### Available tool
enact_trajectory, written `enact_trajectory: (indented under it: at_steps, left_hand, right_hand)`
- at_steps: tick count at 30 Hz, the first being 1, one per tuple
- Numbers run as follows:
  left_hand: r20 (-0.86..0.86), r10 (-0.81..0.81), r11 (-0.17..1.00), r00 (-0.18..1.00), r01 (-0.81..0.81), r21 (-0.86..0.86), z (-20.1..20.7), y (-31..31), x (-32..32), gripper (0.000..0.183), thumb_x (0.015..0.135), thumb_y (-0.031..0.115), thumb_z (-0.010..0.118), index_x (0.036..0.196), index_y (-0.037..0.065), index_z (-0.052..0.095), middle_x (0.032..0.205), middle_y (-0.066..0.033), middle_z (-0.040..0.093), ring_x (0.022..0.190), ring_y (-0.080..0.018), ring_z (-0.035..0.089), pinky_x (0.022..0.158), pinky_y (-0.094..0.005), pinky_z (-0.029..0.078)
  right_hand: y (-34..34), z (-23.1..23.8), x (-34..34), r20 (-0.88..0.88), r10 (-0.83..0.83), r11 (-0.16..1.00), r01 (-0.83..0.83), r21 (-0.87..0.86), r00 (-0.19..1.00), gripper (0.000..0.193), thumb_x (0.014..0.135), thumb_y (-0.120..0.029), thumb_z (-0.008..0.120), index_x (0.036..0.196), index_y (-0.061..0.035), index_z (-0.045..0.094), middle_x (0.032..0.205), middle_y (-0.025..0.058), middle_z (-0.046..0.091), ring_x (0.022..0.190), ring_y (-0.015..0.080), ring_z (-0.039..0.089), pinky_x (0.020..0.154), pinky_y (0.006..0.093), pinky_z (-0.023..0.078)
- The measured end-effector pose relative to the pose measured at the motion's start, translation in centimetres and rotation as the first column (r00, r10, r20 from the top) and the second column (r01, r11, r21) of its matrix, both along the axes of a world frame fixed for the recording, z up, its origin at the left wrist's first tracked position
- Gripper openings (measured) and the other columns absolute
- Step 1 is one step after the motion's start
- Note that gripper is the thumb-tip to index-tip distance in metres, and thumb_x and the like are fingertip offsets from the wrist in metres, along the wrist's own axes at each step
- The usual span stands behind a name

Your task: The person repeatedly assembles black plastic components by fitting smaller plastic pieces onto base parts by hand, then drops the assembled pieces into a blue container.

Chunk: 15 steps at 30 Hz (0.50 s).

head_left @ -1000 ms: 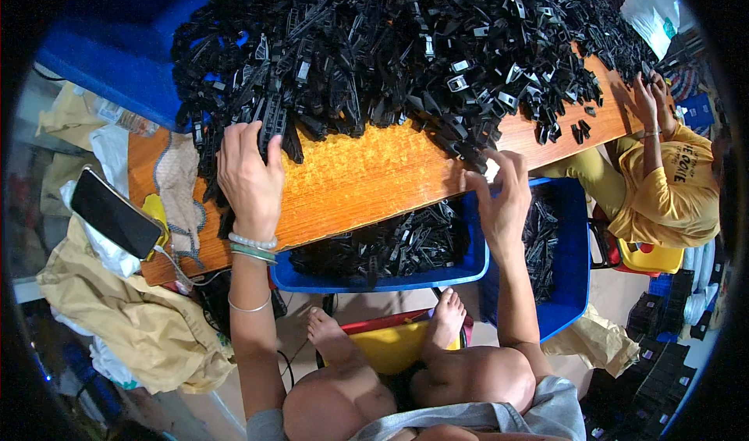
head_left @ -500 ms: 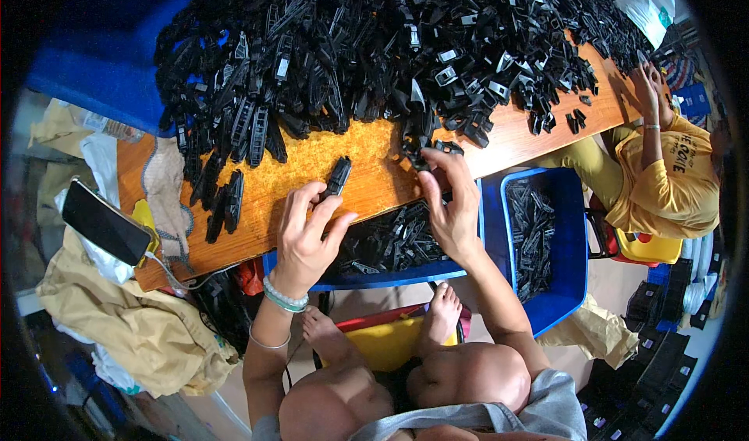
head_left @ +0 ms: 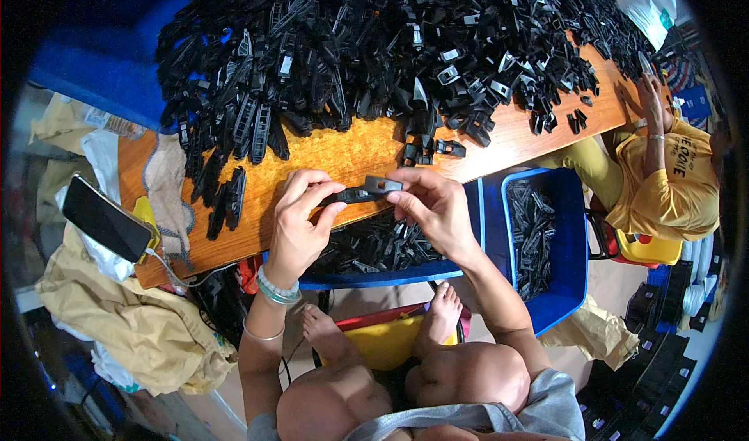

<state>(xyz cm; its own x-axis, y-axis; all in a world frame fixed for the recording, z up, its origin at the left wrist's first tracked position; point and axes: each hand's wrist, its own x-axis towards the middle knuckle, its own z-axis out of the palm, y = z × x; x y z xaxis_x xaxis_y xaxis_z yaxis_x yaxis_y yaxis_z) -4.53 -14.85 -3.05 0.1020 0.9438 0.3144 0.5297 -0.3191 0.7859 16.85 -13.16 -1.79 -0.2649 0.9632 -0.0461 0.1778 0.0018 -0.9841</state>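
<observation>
Between my hands is a long black plastic part (head_left: 348,195), level over the table's near edge. My left hand (head_left: 300,218) pinches its left end with thumb and fingers. In my right hand (head_left: 438,213) is a short black plastic piece (head_left: 382,185) with a small square hole, pinched between thumb and forefinger. The short piece meets the right end of the long part; whether they are joined I cannot tell. A few similar short pieces (head_left: 449,148) lie on the wooden table (head_left: 335,154) just beyond my right hand. A big heap of black plastic parts (head_left: 328,43) covers the table's far side.
Below the table edge sits a blue bin (head_left: 390,273) of black parts, with another blue bin (head_left: 579,242) to its right. A phone (head_left: 105,216) with a cable stands at the left by a cloth (head_left: 165,191). Another person (head_left: 663,176) works at the far right.
My right hand has picked up a short black piece from the table and moved it toward my left hand. The long part has turned from steeply slanted to nearly level.
</observation>
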Motion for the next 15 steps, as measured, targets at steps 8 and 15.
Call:
enact_trajectory:
  at_steps: [8, 15]
  left_hand:
    - [0.007, -0.033, 0.999, 0.999, 0.033, 0.035, -0.4, 0.5, -0.6, 0.023, 0.069, -0.003, 0.077, 0.091, -0.001, 0.073, 0.088, -0.009, 0.065, 0.083, -0.0243, 0.058, 0.074, -0.0338, 0.049]
    - [0.045, -0.092, 0.994, 0.995, 0.089, 0.061, -0.2, 0.8, -0.4, 0.024, 0.067, -0.004, 0.078, 0.09, -0.002, 0.072, 0.084, -0.009, 0.066, 0.081, -0.0242, 0.059, 0.073, -0.0334, 0.049]
  right_hand:
    - [0.9, -0.8, 0.7, 0.344, 0.002, 0.884, -0.162, 0.438, 0.939, 0.027, 0.074, -0.005, 0.078, 0.101, -0.0007, 0.073, 0.086, 0.0097, 0.065, 0.082, 0.0233, 0.056, 0.075, 0.0324, 0.045]
    - [0.7, -0.5, -1.2, 0.304, 0.031, 0.891, -0.164, 0.422, 0.952, 0.024, 0.073, -0.002, 0.075, 0.097, -0.0005, 0.073, 0.086, 0.0071, 0.059, 0.082, 0.0259, 0.053, 0.075, 0.0359, 0.044]
